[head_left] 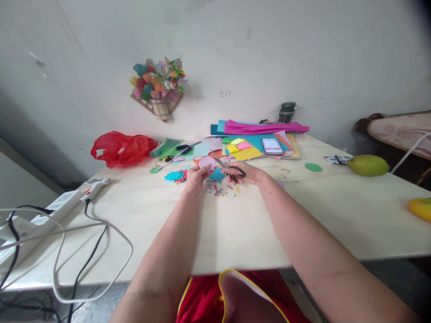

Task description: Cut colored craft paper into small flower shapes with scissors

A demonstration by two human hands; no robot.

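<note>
A light purple paper circle (207, 164) is pinched in the fingers of my left hand (198, 175). My right hand (238, 174) grips a pair of scissors (237, 170) by the dark handles, with the blades pointing left towards the paper. Whether the blades touch its edge I cannot tell. Under my hands lie blue paper circles (216, 174) and many tiny coloured scraps (224, 192). Just left of my left hand is a stack of blue scalloped paper shapes (175, 176), with red ones beside it.
Behind my hands lie coloured paper sheets (249, 154), a second pair of scissors (186, 147) and rolled magenta paper (266, 127). A red plastic bag (123, 149) sits back left. Cables and a power strip (63, 204) occupy the left edge; a green-yellow fruit (368, 165) lies right.
</note>
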